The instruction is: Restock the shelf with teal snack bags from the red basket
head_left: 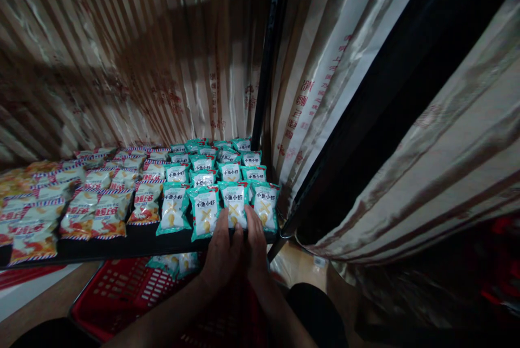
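Observation:
Both hands are at the front edge of a black shelf, at one teal-and-white snack bag standing in the front row. My left hand presses its fingers against the bag's lower left side. From the other side, my right hand has its fingers along the bag's lower right edge, so the bag is gripped between the two. A similar snack bag stands just left of my left fingers, and another snack bag is close by my right fingers.
Rows of orange-and-white snack bags fill the shelf's left part. Beneath the shelf is a red basket with a few teal bags in it. A black post rises at the shelf's right corner. Pleated printed sheeting hangs behind.

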`<control>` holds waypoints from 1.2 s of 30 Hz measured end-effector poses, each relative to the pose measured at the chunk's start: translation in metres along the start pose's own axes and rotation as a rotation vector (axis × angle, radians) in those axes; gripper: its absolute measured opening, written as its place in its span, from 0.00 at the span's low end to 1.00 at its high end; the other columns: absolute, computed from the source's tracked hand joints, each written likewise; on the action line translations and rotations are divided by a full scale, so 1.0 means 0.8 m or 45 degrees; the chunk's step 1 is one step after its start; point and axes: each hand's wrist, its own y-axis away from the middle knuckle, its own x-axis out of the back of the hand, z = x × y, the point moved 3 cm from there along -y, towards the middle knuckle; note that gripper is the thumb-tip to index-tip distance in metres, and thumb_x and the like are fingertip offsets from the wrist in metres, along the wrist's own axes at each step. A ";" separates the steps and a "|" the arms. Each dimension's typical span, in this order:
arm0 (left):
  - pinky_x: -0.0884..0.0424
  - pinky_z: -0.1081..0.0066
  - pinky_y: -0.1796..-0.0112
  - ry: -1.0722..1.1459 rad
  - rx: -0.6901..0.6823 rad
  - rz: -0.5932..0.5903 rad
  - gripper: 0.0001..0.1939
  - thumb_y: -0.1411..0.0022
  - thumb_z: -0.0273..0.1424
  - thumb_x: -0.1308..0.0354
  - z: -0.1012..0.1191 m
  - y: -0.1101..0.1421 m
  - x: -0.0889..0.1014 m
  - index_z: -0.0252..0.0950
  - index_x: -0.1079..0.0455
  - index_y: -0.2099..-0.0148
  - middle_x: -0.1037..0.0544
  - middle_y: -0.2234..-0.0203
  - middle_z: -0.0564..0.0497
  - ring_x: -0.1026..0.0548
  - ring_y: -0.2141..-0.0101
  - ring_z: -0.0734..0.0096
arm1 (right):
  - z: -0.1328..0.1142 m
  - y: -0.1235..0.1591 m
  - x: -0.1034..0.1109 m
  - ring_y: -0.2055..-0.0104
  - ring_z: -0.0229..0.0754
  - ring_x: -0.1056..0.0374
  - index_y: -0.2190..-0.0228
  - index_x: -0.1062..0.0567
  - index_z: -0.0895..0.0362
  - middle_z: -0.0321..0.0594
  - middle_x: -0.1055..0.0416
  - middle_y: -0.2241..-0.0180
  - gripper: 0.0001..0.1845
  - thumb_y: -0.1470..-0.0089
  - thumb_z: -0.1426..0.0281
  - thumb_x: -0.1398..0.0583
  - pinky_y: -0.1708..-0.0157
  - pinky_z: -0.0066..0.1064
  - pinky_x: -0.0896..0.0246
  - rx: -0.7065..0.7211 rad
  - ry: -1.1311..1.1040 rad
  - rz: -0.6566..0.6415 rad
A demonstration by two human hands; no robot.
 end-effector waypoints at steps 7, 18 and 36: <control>0.50 0.53 0.39 -0.029 0.132 -0.023 0.30 0.37 0.40 0.54 0.005 -0.006 -0.006 0.28 0.49 0.38 0.45 0.38 0.34 0.47 0.38 0.57 | 0.006 -0.009 -0.005 0.38 0.52 0.48 0.39 0.45 0.56 0.50 0.42 0.41 0.26 0.38 0.68 0.53 0.44 0.55 0.48 0.006 0.215 -0.017; 0.53 0.55 0.39 -0.042 0.178 -0.034 0.31 0.37 0.39 0.57 0.005 -0.020 -0.011 0.28 0.51 0.36 0.46 0.37 0.36 0.49 0.37 0.59 | 0.004 -0.012 -0.014 0.35 0.48 0.53 0.38 0.47 0.53 0.45 0.49 0.37 0.26 0.37 0.70 0.56 0.41 0.53 0.49 0.043 0.118 -0.037; 0.54 0.55 0.38 -0.017 0.069 -0.051 0.28 0.36 0.39 0.60 -0.008 -0.027 -0.015 0.30 0.47 0.38 0.46 0.37 0.39 0.51 0.36 0.61 | 0.010 -0.027 -0.023 0.41 0.49 0.43 0.41 0.39 0.56 0.46 0.38 0.42 0.26 0.40 0.75 0.54 0.46 0.49 0.43 0.144 0.262 -0.066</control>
